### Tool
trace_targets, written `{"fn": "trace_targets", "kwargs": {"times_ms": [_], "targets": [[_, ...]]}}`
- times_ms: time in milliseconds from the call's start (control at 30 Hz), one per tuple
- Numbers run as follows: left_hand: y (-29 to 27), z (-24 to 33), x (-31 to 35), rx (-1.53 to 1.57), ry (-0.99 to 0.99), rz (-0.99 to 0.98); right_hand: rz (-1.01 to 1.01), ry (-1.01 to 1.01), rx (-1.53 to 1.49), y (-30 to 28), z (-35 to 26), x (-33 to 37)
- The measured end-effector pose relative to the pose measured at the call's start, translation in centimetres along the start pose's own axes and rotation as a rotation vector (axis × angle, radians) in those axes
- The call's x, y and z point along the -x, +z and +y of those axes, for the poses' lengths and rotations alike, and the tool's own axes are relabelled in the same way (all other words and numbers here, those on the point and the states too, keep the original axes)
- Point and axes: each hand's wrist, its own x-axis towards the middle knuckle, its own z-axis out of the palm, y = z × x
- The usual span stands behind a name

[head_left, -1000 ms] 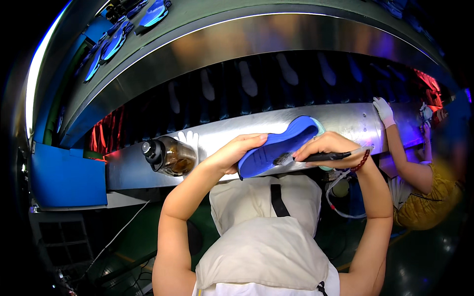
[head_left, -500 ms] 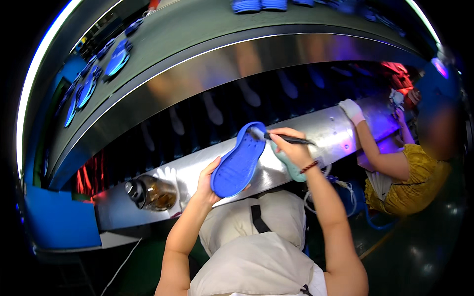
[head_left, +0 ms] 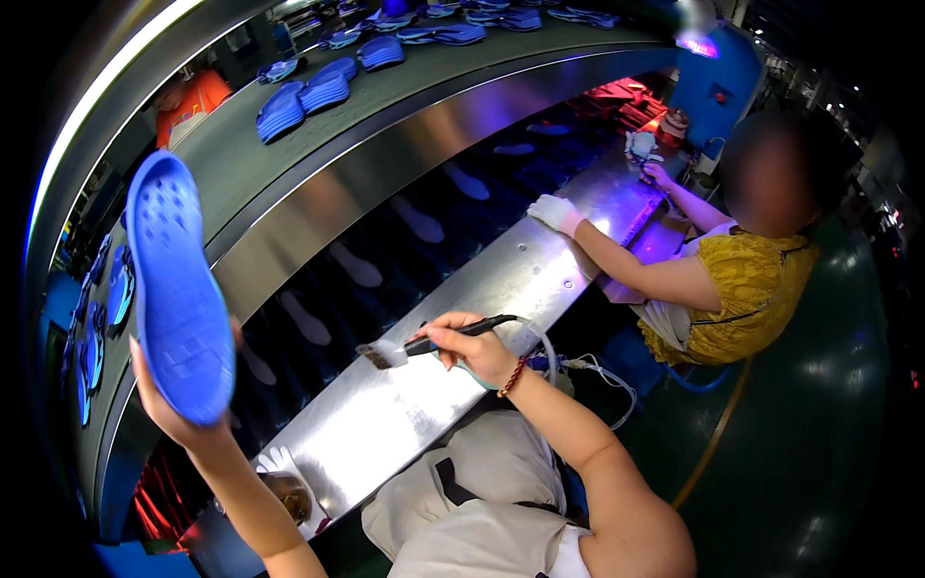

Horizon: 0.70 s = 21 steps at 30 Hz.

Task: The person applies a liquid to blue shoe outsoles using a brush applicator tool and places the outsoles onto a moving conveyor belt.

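The blue sole (head_left: 183,299) is held up at the far left, above the bench (head_left: 385,429), with its wide, plain end low and its toward-camera face patterned with small dark marks at the upper end. It is grasped at the lower end by the left hand (head_left: 159,400): the thumb is pressed along the left edge, and the fingers are largely hidden behind the sole. Most of the sole's length is thus carried above the hand.

The right hand (head_left: 472,349), well apart from the sole, is placed to its right over the middle of the bench. A brush (head_left: 388,354) is gripped there by its black handle, and its bristles are pointed left, toward the sole, without touching it. A red beaded bracelet (head_left: 514,376) is worn on the right wrist. A pale green piece (head_left: 478,378) is partly covered by the right hand.

At the near left of the bench, a bottle (head_left: 292,496) is partly hidden by the left forearm, with a white glove (head_left: 277,459) beside it. On the far conveyor belt (head_left: 414,82), blue footwear pieces (head_left: 303,101) are laid out. To the right, a white-gloved hand (head_left: 556,214) is rested on the bench by a co-worker in yellow (head_left: 747,279).
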Motion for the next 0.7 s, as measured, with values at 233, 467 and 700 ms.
{"fn": "trace_targets", "kwargs": {"times_ms": [233, 467, 700], "targets": [[-3.7, -0.5, -11.1, 0.408, 0.085, 0.392, 0.054, 0.043, 0.033, -0.3, 0.7, 0.2], [-5.0, 0.0, -11.0, 0.404, -0.02, 0.455, 0.164, 0.075, -0.003, -1.4, 1.8, 0.1], [-3.1, -3.8, -12.3, -0.8, 0.378, 0.445, 0.188, 0.081, -0.179, -3.3, 4.0, -0.4]]}}
